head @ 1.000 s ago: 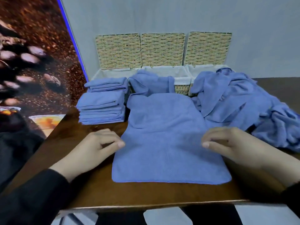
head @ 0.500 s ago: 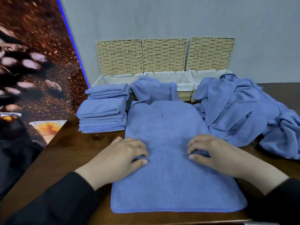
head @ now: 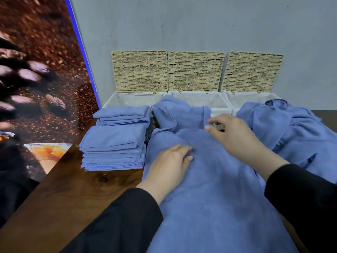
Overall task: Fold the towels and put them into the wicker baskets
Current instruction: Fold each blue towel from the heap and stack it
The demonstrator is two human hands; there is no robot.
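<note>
Closest to me I see two black sleeves (head: 116, 225) coming in from the bottom, one on each side. Between them a big blue towel (head: 215, 198) lies spread on the brown wooden bench (head: 60, 203), running from the near edge up toward the baskets.

My left hand (head: 168, 166) lies flat on the left part of the towel, palm down. Its fingers are straight and close together, pressing the cloth, which wrinkles a little at the fingertips.

My right hand (head: 235, 136) is farther up, at the far edge of the towel. The fingers bend down there, but I cannot tell if they pinch the cloth or only touch it.

Left of the towel sits a neat stack of folded towels (head: 113, 148), with a smaller folded pile (head: 124, 115) just behind and above it. On the right a messy heap of unfolded towels (head: 295, 136) lies on the bench, touching the spread towel.

Behind all that stand three wicker baskets (head: 193, 105) in a row, lined with white cloth. Their woven lids (head: 196, 71) lean up against the grey wall (head: 200, 22). One more blue towel (head: 179, 115) hangs over the front of the middle basket.

On the far left there is a picture wall of coffee beans (head: 36, 70).
</note>
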